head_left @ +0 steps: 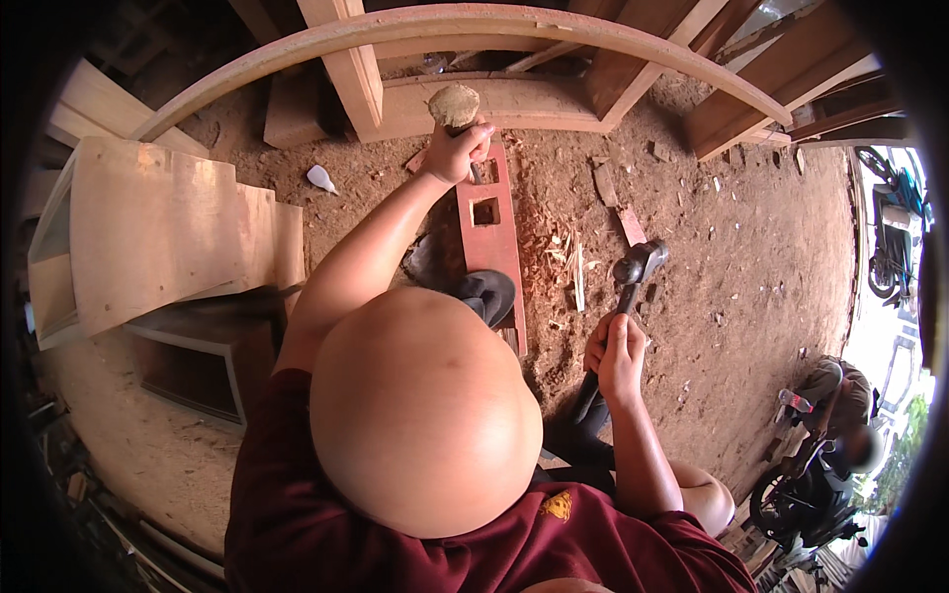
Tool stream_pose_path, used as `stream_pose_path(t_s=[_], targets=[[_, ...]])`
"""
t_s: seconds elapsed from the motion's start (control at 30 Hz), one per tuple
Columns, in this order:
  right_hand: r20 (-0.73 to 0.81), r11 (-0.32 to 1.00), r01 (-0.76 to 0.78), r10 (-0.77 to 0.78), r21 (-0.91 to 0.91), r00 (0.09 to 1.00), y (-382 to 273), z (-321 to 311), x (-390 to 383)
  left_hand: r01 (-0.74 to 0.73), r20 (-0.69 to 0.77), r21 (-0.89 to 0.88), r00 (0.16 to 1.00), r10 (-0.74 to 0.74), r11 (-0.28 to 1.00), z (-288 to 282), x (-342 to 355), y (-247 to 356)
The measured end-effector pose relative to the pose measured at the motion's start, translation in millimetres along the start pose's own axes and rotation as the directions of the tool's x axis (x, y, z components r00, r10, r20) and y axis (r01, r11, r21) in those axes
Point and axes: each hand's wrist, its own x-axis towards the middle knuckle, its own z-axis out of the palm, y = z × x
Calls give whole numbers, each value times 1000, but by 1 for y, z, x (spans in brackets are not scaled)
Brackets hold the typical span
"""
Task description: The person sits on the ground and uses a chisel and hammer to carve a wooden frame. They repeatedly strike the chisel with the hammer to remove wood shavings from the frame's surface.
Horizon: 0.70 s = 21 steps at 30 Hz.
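My left hand (459, 153) is closed round a chisel (454, 103), whose worn, pale handle end sticks up above my fist. Its dark blade points down at a rectangular hole in a reddish wooden board (501, 247); whether the tip touches the wood I cannot make out. A second, square hole lies nearer to me in the same board. Off to the right, my right hand (617, 354) grips the dark handle of a hammer (643, 262), its metal head raised apart from the chisel. A dark shoe (486, 294) rests at the board's near part.
Wood chips (565, 259) litter the dirt ground right of the board. A curved wooden beam (455, 22) and timber frames span the far side. Wooden panels (153, 232) stand left, near a white bulb-shaped object (321, 179). Another person (840, 395) bends beside a motorbike (806, 499) at right.
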Motion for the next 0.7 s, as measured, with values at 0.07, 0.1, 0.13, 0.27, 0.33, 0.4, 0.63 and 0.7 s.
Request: stream_pose_path(t_s=[0.07,0.1,0.13,0.27,0.33,0.4,0.63,0.7], targets=[[-8,1000,3,-3,-28,1000,-6,0,-2,22,-8,-1,1000,-22,1000,5,1,1],[-4,1000,10,-10,-26,1000,-9,1,-2,40,-8,-11,999,-40,999,5,3,1],[0,1000,17,-17,-25,1000,-13,2,-2,58,-7,-20,998,-58,998,4,5,1],[51,991,119,-116,-54,992,-41,8,8,82,13,-40,997,-81,996,8,12,-3],[122,971,209,-195,-115,973,-71,12,20,85,-19,16,996,-85,996,17,17,-5],[187,936,301,-268,-180,945,-114,23,32,82,-41,105,996,-78,991,21,18,-7],[196,791,611,-596,-25,779,-238,77,33,-23,-94,363,994,61,932,32,6,-12],[227,735,657,-620,-170,751,-215,77,61,-15,-81,361,996,48,933,38,10,-13]])
